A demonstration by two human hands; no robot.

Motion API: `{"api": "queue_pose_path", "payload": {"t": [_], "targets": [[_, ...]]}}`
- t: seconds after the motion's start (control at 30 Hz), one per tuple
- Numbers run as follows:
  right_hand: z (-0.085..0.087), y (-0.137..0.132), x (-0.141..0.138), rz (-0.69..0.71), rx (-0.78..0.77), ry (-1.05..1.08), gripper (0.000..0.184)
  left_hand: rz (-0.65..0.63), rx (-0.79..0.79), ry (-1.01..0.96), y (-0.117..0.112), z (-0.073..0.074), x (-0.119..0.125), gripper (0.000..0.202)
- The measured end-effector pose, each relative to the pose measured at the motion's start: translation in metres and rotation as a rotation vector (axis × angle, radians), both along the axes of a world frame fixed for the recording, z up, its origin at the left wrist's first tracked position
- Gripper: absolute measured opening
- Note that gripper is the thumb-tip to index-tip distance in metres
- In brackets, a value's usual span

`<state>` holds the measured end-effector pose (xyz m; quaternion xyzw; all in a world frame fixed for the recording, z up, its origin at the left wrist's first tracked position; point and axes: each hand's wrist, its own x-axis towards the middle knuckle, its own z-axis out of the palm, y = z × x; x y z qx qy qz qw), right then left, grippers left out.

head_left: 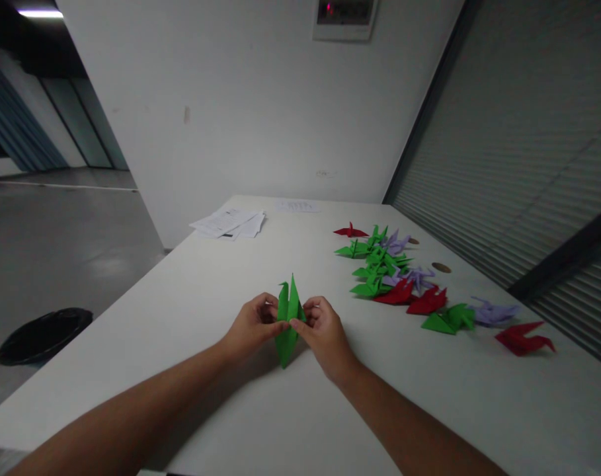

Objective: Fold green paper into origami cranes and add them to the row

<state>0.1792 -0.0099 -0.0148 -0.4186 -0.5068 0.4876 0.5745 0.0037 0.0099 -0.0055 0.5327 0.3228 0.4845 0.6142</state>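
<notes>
A green origami crane (286,344) is held upright between both hands, over the middle of the white table (191,410). Its narrow tips point up, one of them bent over at the top like a head, and a wide pointed wing hangs down toward me. My left hand (258,320) is closed on the crane's left side, thumb on the front. On the right side my right hand (324,330) pinches it the same way, its thumb close to the left one. The fingers behind the paper are partly hidden.
Several folded cranes in green (379,261), red (429,301) and purple (493,311) lie along the table's right side, near the window blinds (518,152). Loose printed papers (231,221) lie at the far left. A black-lined bin (42,337) stands on the floor at left.
</notes>
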Motion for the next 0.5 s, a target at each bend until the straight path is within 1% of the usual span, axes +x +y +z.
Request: {"api": "queue_pose_path", "payload": {"t": [0.07,0.2,0.33,0.43,0.5], "targets": [[0.0002,-0.0002,0.0008,0.005,-0.017,-0.009,0.042,0.009,-0.011,0.019,0.0002,-0.0004,0.0003,0.035],[0.0026,-0.0008,0.0024,0.017,-0.005,-0.038,0.033,0.026,-0.031,0.019,0.0017,-0.0009,-0.0002,0.033],[0.0054,-0.0027,0.0023,0.037,0.006,0.038,0.029,0.033,-0.074,-0.024,0.0049,-0.0035,-0.0026,0.036],[0.0059,-0.0037,0.0026,0.093,-0.005,0.103,0.028,0.024,-0.086,-0.047,0.0072,-0.0065,-0.0044,0.037],[0.0053,-0.0037,0.0033,0.130,0.002,0.108,0.027,0.025,-0.082,-0.048,0.0077,-0.0075,-0.0050,0.036]]}}
